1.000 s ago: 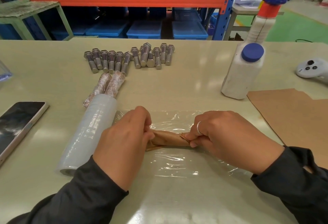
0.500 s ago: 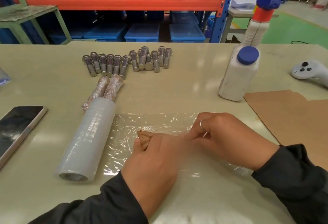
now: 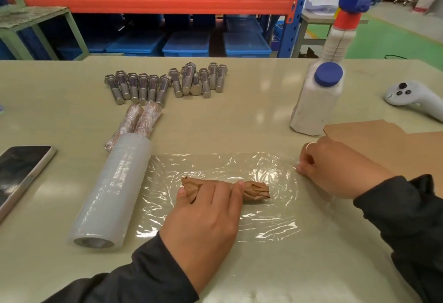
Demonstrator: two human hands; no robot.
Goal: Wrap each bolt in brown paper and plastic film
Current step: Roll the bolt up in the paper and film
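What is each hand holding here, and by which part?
The left hand holds the paper-wrapped bolt around its middle, on the plastic film. The right hand pinches the film's right edge.

I see the left hand gripping the paper-wrapped bolt on the plastic film. The right hand pinches the film's right edge on the counter.
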